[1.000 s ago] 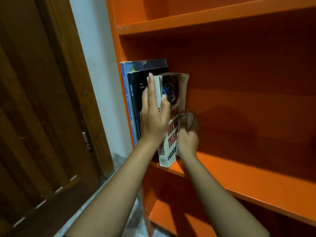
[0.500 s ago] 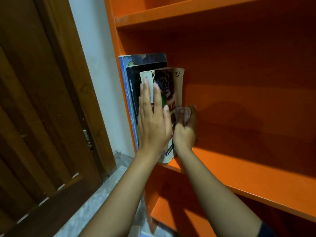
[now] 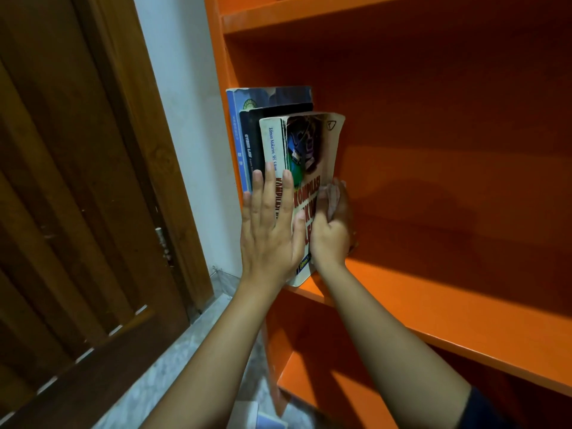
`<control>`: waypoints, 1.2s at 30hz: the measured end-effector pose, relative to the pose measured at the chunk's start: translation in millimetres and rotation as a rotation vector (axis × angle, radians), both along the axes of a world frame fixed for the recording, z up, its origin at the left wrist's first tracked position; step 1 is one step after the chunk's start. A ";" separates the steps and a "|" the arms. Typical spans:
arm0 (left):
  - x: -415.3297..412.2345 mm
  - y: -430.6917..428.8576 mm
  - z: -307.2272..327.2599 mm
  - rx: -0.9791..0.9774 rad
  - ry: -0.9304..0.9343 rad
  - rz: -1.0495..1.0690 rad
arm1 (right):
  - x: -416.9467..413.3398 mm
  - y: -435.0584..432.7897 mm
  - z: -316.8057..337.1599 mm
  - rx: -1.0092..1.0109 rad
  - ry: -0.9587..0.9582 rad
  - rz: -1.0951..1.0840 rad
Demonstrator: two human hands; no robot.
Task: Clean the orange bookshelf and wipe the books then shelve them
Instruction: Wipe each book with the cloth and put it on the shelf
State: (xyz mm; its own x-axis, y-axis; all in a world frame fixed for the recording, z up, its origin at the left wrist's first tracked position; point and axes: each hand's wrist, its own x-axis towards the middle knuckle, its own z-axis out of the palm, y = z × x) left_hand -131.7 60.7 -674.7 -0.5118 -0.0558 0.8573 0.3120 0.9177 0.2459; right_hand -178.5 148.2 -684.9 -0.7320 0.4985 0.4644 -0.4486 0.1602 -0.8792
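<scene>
Clearly the cream paperback book (image 3: 312,156) stands at the left end of the orange wooden bookshelf (image 3: 433,308), beside a black book (image 3: 250,144) and a blue book (image 3: 234,140), its lower corner overhanging the front edge. The left hand (image 3: 269,230) presses flat, fingers straight, on the spines; the right hand (image 3: 332,236) curls round a pale crumpled cloth (image 3: 333,196) against the cover. Unpropped on its right, the paperback could topple or slip off if released.

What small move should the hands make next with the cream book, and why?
Probably the left hand should push the cream book deeper: its lower corner overhangs the edge of the orange shelf, and its spine stands proud of the black book beside it.
</scene>
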 end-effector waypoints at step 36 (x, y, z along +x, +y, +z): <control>188.9 -79.7 -114.0 0.044 -0.943 0.035 | 210.1 -1.3 -112.4 0.833 -0.400 0.526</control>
